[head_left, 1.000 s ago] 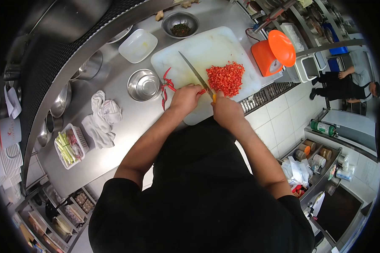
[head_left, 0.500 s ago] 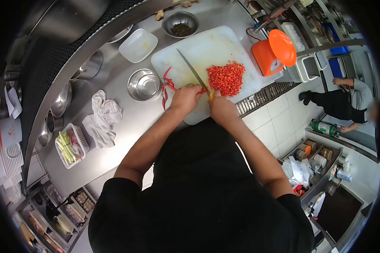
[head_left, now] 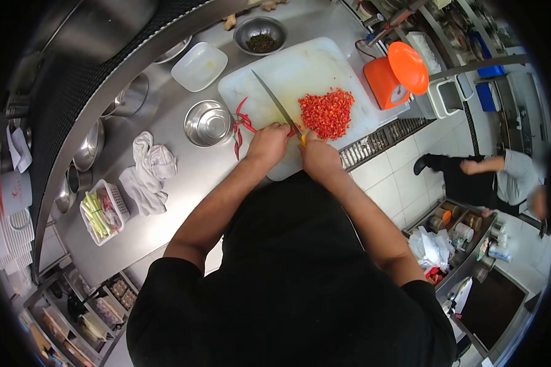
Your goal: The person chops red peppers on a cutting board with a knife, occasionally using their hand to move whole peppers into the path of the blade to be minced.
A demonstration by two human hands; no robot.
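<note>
Head view: I observe the right hand (head_left: 319,158) clenched on the knife (head_left: 277,101), blade over the board (head_left: 309,58). The left hand (head_left: 269,144) pinches a red chilli (head_left: 292,131) on the board, near chopped chilli (head_left: 327,114).

From here I see both bare forearms reach up from short black sleeves and draw together near the middle of the frame, the left hand (head_left: 269,144) bent inward at the wrist with its fingers curled and pinched together toward the right one. The right hand (head_left: 322,159) is closed in a fist, knuckles up, its forearm slanting down toward the lower right, and a narrow space parts the two.
</note>
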